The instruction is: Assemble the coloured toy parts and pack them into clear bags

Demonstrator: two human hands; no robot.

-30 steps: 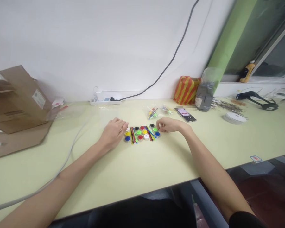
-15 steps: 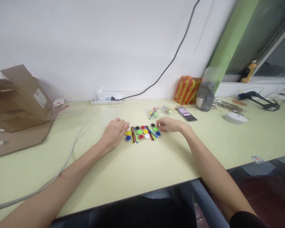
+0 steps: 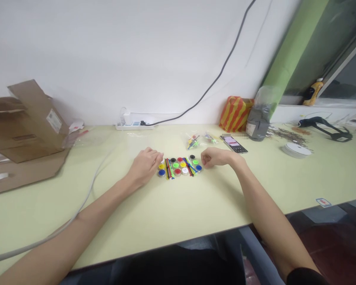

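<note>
Through the head camera I observed the following configuration on the pale yellow-green workbench (image 3: 178, 221). A compact array of round coloured plastic caps (image 3: 179, 167) lay on the bench directly ahead, in rows, with thin coloured sticks (image 3: 167, 169) laid across it in two bundles.

The left hand (image 3: 144, 166) rested at the array's left edge. Its fingers (image 3: 156, 155) were curled and close together, with the tips at or just beside the nearest cap; I could not tell whether they made contact. The right hand (image 3: 216, 157) lay just beside the array's right edge, its fingers (image 3: 205, 160) loosely curled and together. I could not tell whether either hand held anything small.

Behind the array lay clear plastic bags of small coloured parts (image 3: 192, 140), with a smartphone (image 3: 235, 145) to their right. Further off stood a white power strip (image 3: 133, 126), a flattened cardboard box (image 3: 26, 126), and a roll of white tape (image 3: 296, 150). A grey cable (image 3: 91, 198) ran along the bench.
</note>
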